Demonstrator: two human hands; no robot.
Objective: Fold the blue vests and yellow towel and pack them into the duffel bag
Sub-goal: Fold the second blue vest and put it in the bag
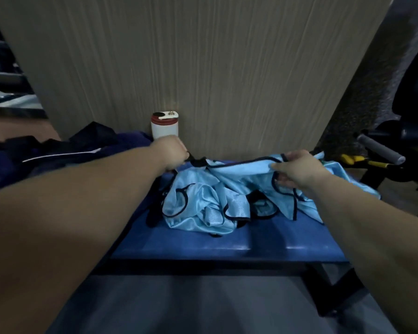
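Holding top vest [241, 168] above surface [203, 244]: left grip [173, 150] pinching black trim, right grip [297, 168] clutching hem. Other vests [198, 208] crumpled beneath. Nothing folded, nothing packed; duffel [58, 153] at left, towel not seen.

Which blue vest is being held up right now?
The vest stretched between the left hand and right hand; the other vests lie crumpled on the bench.

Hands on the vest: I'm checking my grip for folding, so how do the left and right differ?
The left hand pinches only black trim, close to the white bottle. The right hand grips light blue cloth of the vest, away from the bottle. Both hold one edge raised above the pile.
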